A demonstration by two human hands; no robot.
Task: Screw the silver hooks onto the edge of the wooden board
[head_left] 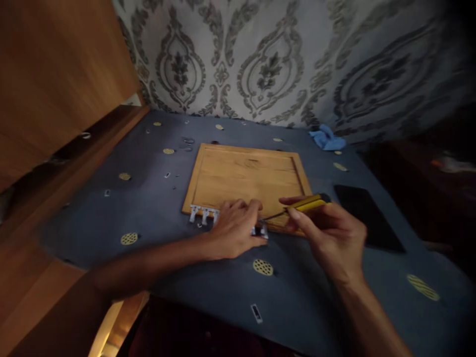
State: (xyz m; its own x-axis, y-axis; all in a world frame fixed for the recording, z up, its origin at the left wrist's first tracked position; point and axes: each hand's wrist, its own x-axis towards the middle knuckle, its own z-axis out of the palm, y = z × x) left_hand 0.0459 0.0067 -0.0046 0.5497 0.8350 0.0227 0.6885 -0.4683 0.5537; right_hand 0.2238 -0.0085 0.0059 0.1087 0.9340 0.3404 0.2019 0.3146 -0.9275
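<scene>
A wooden board [245,176] with a raised frame lies flat on a blue cloth [156,208]. Along its near edge sits a silver metal hook rack [203,213]. My left hand [234,225] is curled over the rack's right part and presses it against the board. My right hand [330,233] grips a yellow-and-black screwdriver [305,204], with the thin shaft pointing left toward the rack beside my left fingers.
A dark phone [366,218] lies right of the board. A crumpled blue rag [327,139] sits at the back near the patterned wall. Small metal bits [186,144] lie scattered on the cloth. A wooden cabinet side [55,99] stands on the left.
</scene>
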